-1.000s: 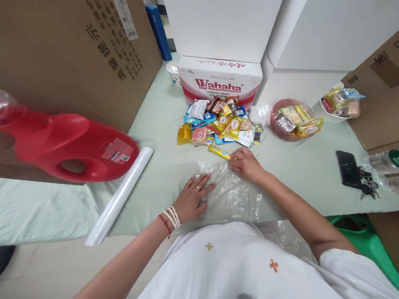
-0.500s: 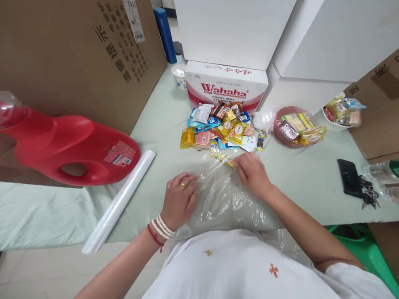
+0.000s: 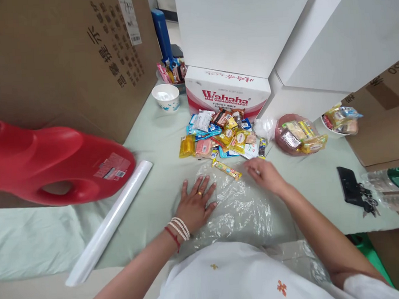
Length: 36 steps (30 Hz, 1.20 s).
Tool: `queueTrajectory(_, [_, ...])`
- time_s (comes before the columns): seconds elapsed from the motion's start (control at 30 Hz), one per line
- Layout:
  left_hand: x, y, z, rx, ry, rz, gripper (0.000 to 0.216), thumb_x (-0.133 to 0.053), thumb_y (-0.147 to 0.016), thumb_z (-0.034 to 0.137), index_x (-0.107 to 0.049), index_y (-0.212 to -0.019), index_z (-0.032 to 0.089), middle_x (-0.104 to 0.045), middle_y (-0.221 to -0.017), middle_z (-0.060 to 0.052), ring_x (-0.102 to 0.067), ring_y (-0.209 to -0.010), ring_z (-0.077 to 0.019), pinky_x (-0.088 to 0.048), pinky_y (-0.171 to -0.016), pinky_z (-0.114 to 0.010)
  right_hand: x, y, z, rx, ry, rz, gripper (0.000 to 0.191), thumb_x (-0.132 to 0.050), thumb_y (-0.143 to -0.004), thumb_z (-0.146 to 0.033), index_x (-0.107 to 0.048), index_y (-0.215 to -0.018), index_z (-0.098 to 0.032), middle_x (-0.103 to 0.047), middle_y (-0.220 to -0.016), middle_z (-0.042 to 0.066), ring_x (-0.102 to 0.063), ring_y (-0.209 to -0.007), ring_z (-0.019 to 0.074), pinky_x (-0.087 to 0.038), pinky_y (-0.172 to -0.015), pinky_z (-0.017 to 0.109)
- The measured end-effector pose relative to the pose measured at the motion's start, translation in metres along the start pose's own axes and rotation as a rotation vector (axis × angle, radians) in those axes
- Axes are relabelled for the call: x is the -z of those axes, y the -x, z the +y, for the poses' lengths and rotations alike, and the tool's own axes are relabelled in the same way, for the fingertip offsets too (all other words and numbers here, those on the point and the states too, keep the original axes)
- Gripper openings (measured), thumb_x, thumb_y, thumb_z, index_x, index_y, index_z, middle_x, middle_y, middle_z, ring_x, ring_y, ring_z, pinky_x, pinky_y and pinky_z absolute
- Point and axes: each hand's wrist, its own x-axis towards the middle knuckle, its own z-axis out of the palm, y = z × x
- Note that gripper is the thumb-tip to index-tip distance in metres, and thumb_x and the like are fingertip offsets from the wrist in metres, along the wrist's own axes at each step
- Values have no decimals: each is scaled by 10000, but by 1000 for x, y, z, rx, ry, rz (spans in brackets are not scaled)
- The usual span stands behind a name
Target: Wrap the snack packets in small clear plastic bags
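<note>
My left hand [image 3: 195, 204] lies spread on a clear plastic sheet [image 3: 237, 215], palm down and fingers apart, with a ring and white bead bracelets. The sheet is crinkled over the table's front part. To the right, my right hand [image 3: 264, 175] hovers with loosely bent fingers, and nothing shows in them. Between the hands, at the sheet's far edge, rests a thin yellow snack packet [image 3: 227, 169]. Just beyond it is a pile of wrapped snacks [image 3: 219, 134] in yellow, blue, pink and brown packets.
A red jug [image 3: 68, 162] and a white roll [image 3: 112, 222] lie left. Behind are a paper bowl [image 3: 166, 97] and a Wahaha box [image 3: 228, 91]. A pink bowl [image 3: 282, 146] and a white tub [image 3: 321, 126] hold snacks. Keys [image 3: 368, 202] and bottles [image 3: 373, 177] lie right.
My left hand has flattened and spread on the sheet. My right hand has moved right, away from the yellow snack packet, which now lies alone. The view has shifted slightly.
</note>
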Motion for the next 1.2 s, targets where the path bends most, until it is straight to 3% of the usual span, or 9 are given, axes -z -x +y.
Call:
queueTrajectory(0.13, [2,1,3,-12,-38,19,580,-452,-1033,476,-421,-1589,313,-343,-1700,-79,-297,-1577,-321,-19,-1274,-668,20,-96,18,86,320,-13,466,-543,-936,-155,-644,-1391,-161,-645,-1386,158,-517,-1281,342,-433,-1087,499])
queueTrajectory(0.3, [3,0,3,-9,-28,41,584,-472,-1023,478,-434,-1582,314,-380,-1683,-81,-327,-1564,-316,-49,-1283,-655,-3,-168,23,185,440,-158,579,-624,-855,-158,-593,-1431,-106,-608,-1437,175,-388,-1411,360,-279,-1197,516])
queueTrajectory(0.47, [2,1,3,-5,4,49,590,-470,-1024,496,-435,-1578,299,-369,-1688,-80,-311,-1571,-308,-28,-1281,-657,6,-153,45,3,392,-15,582,-608,-890,-303,-570,-1421,-70,-618,-1345,228,-467,-1275,384,-371,-1109,518])
queueTrajectory(0.57, [1,1,3,2,18,56,582,-471,-1024,502,-447,-1569,298,-366,-1690,-80,-311,-1570,-309,-19,-1280,-659,23,-142,54,-85,430,-65,694,-640,-862,-343,-517,-1484,-61,-599,-1349,239,-457,-1282,415,-374,-1104,548])
queueTrajectory(0.63, [1,1,3,0,23,56,581,-477,-1021,505,-452,-1565,300,-377,-1685,-80,-321,-1566,-311,-27,-1280,-661,30,-147,48,-31,443,-146,759,-682,-830,-345,-492,-1521,-96,-568,-1410,225,-431,-1322,423,-367,-1118,563])
queueTrajectory(0.8, [2,1,3,-3,22,51,585,-479,-1019,506,-452,-1565,299,-376,-1685,-74,-310,-1571,-311,-35,-1281,-659,14,-204,0,246,470,-132,558,-507,-920,-128,-550,-1476,-152,-565,-1473,167,-454,-1358,342,-374,-1145,516])
queueTrajectory(1.0, [2,1,3,3,-19,33,586,-448,-1030,516,-429,-1576,304,-338,-1703,-58,-287,-1582,-297,-30,-1279,-667,-19,-273,-30,382,702,-305,490,-380,-980,-69,-599,-1412,-146,-596,-1469,120,-321,-1521,289,-136,-1240,642])
queueTrajectory(1.1, [2,2,3,-4,-20,34,589,-453,-1027,515,-427,-1577,305,-348,-1698,-61,-299,-1578,-295,-45,-1282,-663,-8,-262,-31,338,733,-246,438,-406,-970,-86,-664,-1323,-121,-633,-1369,161,-376,-1481,324,-162,-1229,651])
queueTrajectory(1.2, [2,1,4,4,0,32,596,-464,-1019,516,-433,-1575,302,-367,-1690,-66,-306,-1575,-302,-61,-1281,-672,19,-209,-32,228,628,-58,492,-548,-923,-158,-591,-1408,-82,-584,-1378,223,-432,-1413,389,-256,-1198,644])
